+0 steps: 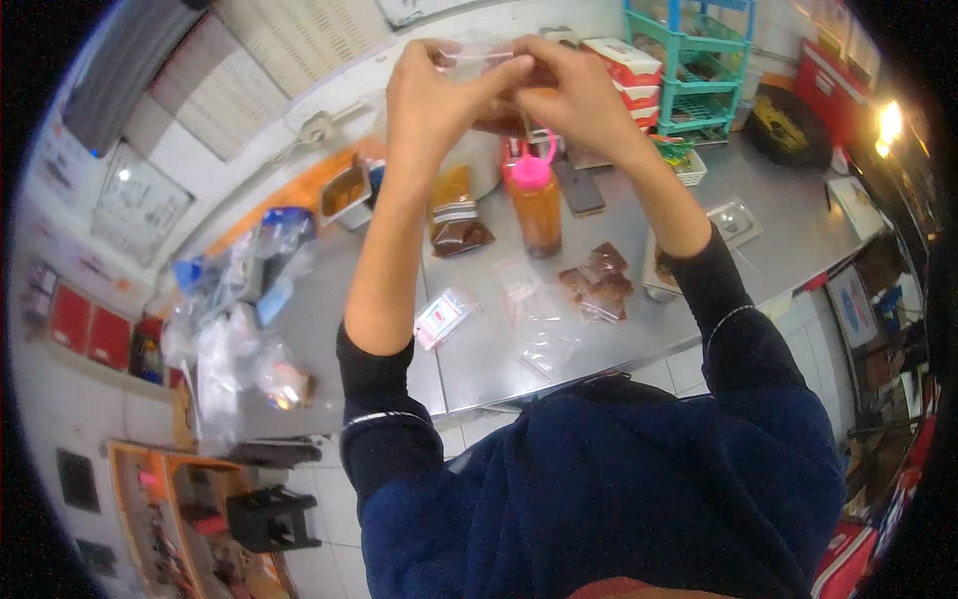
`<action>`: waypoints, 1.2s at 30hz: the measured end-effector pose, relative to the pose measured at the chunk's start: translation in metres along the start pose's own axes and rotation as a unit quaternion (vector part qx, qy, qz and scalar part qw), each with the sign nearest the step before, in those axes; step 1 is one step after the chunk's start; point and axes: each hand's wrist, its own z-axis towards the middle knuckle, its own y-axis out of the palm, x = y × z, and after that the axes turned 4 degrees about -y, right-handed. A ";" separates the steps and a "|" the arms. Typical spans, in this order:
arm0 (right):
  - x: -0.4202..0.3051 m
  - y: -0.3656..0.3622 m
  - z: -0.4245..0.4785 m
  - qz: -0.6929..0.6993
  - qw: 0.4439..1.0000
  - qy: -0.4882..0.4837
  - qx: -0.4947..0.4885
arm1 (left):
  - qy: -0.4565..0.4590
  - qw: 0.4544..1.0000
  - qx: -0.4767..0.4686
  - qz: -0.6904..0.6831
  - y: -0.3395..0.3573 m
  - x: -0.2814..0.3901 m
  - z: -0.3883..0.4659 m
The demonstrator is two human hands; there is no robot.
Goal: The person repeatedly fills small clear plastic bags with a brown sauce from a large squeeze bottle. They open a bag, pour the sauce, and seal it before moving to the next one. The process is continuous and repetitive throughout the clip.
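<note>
My left hand (441, 101) and my right hand (572, 90) are raised over the back of the steel table (374, 299), holding a clear zip bag (475, 64) by its top edge between them. Something reddish-brown shows low in the bag, partly hidden by my fingers. Below stands a squeeze bottle (537, 213) with orange-brown liquid and a pink cap. Left of it lies a larger bag (458, 213) with dark brown contents. Small filled bags (601, 284) lie in a pile to the bottle's right. Empty-looking clear bags (550, 344) and a pack of small bags (445, 316) lie nearer me.
Crumpled plastic bags (239, 329) cover part of the left side. A metal container (348, 196) stands at the back left. A phone (582, 191), a white basket (690, 168) and a teal rack (696, 82) are at the back right; a metal lid (735, 222) lies nearer.
</note>
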 end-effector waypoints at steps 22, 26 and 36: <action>0.050 -0.041 -0.061 0.124 0.986 0.112 0.002 | -0.005 0.935 -0.097 -0.341 0.067 -0.013 -0.041; 0.050 -0.046 -0.070 0.152 0.979 0.125 -0.059 | 0.015 0.946 -0.232 -0.225 0.056 -0.027 -0.038; 0.054 0.004 -0.103 0.124 0.987 0.055 -0.080 | -0.134 0.766 -0.574 -0.256 0.052 -0.086 -0.057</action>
